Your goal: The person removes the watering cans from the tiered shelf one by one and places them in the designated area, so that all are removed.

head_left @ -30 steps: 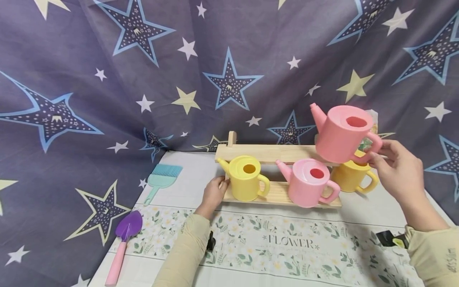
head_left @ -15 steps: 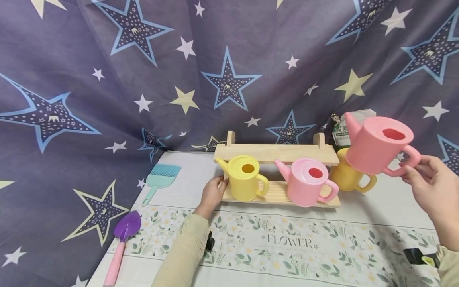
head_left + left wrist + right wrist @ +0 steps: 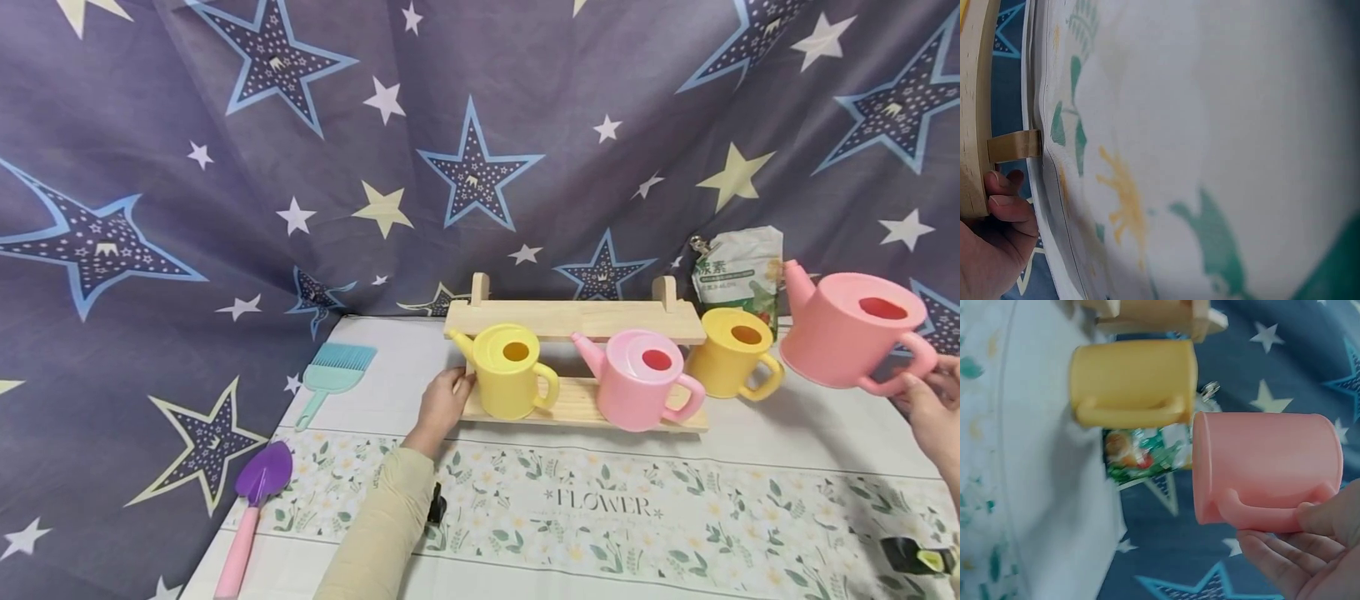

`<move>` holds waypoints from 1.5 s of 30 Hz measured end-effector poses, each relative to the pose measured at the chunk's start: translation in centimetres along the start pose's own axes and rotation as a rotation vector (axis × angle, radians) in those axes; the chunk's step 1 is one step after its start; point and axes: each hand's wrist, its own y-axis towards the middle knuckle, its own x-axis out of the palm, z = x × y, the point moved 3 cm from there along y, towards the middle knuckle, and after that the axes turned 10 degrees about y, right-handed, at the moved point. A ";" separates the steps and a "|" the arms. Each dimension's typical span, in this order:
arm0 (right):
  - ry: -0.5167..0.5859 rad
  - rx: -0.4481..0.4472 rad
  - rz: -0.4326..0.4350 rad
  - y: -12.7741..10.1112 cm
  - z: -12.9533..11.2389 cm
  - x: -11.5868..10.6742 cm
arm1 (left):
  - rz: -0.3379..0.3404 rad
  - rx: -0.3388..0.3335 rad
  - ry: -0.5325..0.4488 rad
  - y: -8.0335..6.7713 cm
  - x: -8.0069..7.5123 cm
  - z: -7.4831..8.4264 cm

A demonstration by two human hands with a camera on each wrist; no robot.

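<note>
At the far right my right hand (image 3: 933, 408) pinches the handle of a coral-pink watering can (image 3: 851, 329), held up above the table and roughly upright. In the right wrist view thumb and fingers close on the handle of this watering can (image 3: 1266, 462). My left hand (image 3: 444, 407) grips the left end of a two-tier wooden shelf (image 3: 577, 321), and the left wrist view has its fingers (image 3: 1013, 209) curled at the wood's edge. A yellow watering can (image 3: 508, 375) and a light pink watering can (image 3: 637, 383) stand on the lower board.
Right of the shelf stands a darker yellow watering can (image 3: 727, 354), with a clipped white-and-green bag (image 3: 742, 267) behind it. To the left lie a teal brush (image 3: 333, 375) and a purple trowel with pink handle (image 3: 258, 492). A starry curtain (image 3: 337, 167) hangs behind.
My right hand has carried the coral-pink watering can from over the shelf's right end rightward and lower, uncovering the bag and darker yellow can. The left hand keeps its place on the shelf.
</note>
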 end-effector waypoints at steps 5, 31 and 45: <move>-0.052 0.130 -0.038 -1.0 0.6 0.2 | -0.004 0.002 0.004 -0.1 0.0 -0.1; -0.409 0.365 -0.253 -6.4 -10.2 2.8 | -0.014 -0.016 -0.005 0.2 0.1 -0.1; -0.305 0.153 -0.069 -7.4 -18.2 2.5 | -0.026 -0.029 -0.022 0.1 0.0 0.0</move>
